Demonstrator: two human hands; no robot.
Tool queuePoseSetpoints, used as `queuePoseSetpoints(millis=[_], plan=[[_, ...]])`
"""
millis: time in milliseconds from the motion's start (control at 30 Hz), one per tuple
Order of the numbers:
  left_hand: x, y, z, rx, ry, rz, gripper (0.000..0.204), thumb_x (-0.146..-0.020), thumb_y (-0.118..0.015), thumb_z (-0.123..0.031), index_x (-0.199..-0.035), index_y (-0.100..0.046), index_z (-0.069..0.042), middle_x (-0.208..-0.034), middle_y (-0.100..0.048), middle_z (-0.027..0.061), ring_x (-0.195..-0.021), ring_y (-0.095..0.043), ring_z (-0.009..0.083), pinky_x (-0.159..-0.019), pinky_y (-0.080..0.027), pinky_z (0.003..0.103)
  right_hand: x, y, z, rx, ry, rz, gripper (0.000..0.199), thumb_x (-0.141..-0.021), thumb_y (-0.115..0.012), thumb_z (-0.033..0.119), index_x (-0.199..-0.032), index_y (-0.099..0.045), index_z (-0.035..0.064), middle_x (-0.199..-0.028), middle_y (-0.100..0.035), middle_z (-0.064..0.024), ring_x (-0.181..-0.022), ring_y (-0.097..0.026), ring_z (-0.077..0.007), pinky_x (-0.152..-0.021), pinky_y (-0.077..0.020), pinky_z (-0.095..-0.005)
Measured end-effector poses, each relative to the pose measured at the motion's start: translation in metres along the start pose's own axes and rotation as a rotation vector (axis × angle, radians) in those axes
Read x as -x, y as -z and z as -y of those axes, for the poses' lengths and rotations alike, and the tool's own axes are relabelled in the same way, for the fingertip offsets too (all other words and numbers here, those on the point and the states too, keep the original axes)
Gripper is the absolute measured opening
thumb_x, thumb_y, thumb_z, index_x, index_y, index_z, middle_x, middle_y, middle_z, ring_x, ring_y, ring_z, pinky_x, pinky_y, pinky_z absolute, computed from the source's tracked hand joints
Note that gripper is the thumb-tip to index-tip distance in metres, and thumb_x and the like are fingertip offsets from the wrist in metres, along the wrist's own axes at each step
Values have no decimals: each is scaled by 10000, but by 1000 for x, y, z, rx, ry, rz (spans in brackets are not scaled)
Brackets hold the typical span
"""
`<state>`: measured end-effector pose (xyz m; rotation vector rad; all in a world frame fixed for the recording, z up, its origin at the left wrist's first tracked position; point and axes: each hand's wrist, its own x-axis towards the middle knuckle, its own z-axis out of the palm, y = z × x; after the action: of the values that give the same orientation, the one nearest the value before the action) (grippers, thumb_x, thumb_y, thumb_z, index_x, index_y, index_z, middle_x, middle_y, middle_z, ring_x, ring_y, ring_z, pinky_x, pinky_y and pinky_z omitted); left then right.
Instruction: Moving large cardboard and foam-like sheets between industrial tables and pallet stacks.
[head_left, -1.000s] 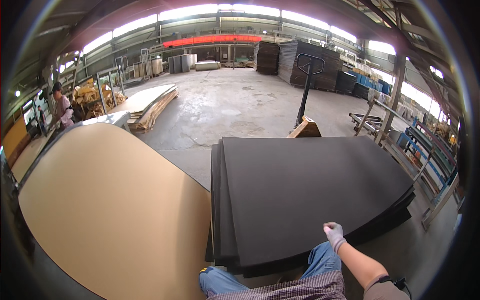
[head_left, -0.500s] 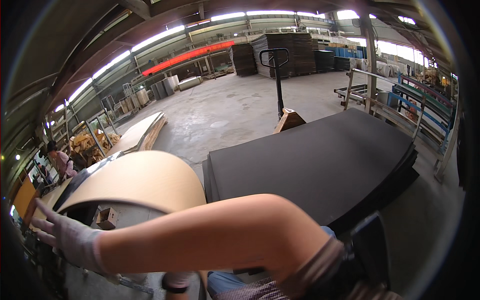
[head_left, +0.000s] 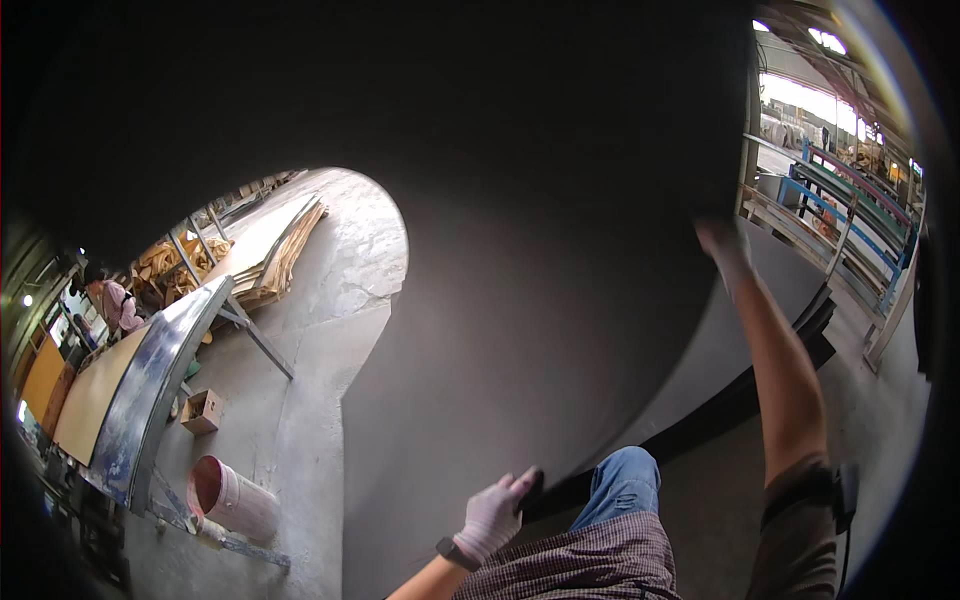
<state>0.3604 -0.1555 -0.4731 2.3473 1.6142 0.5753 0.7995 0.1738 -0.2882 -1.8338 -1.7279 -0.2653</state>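
A large, flexible dark sheet (head_left: 480, 330) is raised and bent in front of me, hiding most of the upper view. My left hand (head_left: 492, 515), in a pale glove with a dark band at the wrist, is closed on the sheet's near edge. Farther off and to the right, my gloved right hand (head_left: 724, 255) is at the sheet's right edge, arm stretched out; it is blurred, with its fingers closed against the edge. Beneath the sheet, part of a stack of dark sheets (head_left: 790, 275) shows at the right.
Left of me stands a metal-edged table (head_left: 150, 400) carrying a pale sheet. A pinkish bucket (head_left: 240, 500) and a small box (head_left: 202, 412) are beside it. Beyond lies a stack of pale sheets (head_left: 270, 245). A co-worker (head_left: 115, 302) is at far left; a metal rack (head_left: 850, 230) stands right.
The pale-faced sheet that arched at the left has swung up and over, its dark face now before me. My right arm has moved from far left to the right side.
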Motion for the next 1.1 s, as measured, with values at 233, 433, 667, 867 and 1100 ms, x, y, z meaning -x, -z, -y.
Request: queuePoseSetpoints(millis=[233, 433, 667, 867, 1100], plan=[[78, -29, 57, -34, -53, 213, 449, -744, -583, -66, -1183, -585, -159, -941, -630, 182, -867, -610, 374, -770, -514, 402, 419, -243, -200, -1117, -1110, -170, 217, -863, -580, 122, -1052, -650, 41, -962, -672, -51, -810, -619, -127, -731, -509, -267], [54, 16, 60, -204, -299, 78, 312, -761, -553, -74, -1067, -593, -117, -697, -521, 106, -657, -561, 293, -557, -457, 403, 479, -252, -173, -1262, -1280, -332, 229, -761, -647, -57, -980, -660, 7, -906, -673, -54, -740, -615, -144, -727, -522, -264], [41, 23, 23, -223, -353, 49, 277, -795, -539, -91, -1069, -578, -115, -685, -522, 85, -620, -559, 263, -521, -454, 377, 415, -187, -93, -994, -1167, -490, 252, -901, -564, 97, -1135, -626, 31, -1187, -606, -69, -1077, -547, -153, -1003, -393, -284], [36, -4, -2, -261, -287, 38, 279, -763, -541, -75, -1033, -591, -124, -705, -510, 64, -648, -554, 247, -539, -458, 364, 459, -90, 121, -1442, -1171, 250, 134, -772, -606, 22, -886, -654, 74, -845, -602, 1, -704, -557, -108, -538, -495, -270], [156, 25, 140, -337, 87, -84, 340, -759, -598, -80, -1091, -632, -143, -671, -527, 60, -622, -546, 251, -515, -444, 397, 442, -91, 115, -1383, -1282, 390, 202, -788, -580, 1, -953, -664, 82, -981, -621, -52, -765, -606, -166, -453, -549, -359]])
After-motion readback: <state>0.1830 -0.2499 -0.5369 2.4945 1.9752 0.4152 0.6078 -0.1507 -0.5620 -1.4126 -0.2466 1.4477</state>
